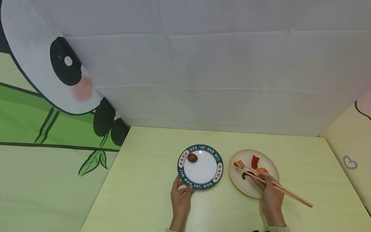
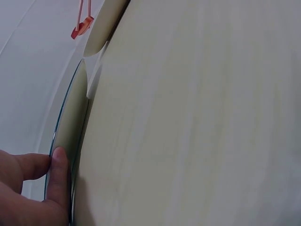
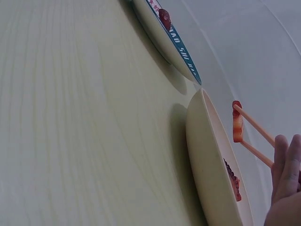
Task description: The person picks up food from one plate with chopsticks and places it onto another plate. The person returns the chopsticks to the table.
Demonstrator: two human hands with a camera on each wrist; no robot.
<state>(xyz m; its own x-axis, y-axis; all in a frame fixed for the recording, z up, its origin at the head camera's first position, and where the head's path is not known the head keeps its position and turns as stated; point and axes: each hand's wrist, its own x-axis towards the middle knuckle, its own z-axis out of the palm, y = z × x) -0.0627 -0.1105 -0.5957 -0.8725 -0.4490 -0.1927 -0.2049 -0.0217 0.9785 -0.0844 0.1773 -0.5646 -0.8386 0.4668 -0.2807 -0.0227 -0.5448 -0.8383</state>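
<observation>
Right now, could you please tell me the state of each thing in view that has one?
Left hand: gripping the rim of the patterned plate
Right hand: holding the chopsticks
Chopsticks: tips on either side of a food piece
Food piece: raised above the cream plate
Patterned plate: face up, bearing a brown piece
Cream plate: face up, bearing a red piece, orange piece and dark piece

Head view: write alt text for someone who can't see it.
The right hand holds chopsticks gripping a food piece over a cream plate bearing other morsels. The left hand grips a teal-rimmed plate holding one brown morsel.
</observation>
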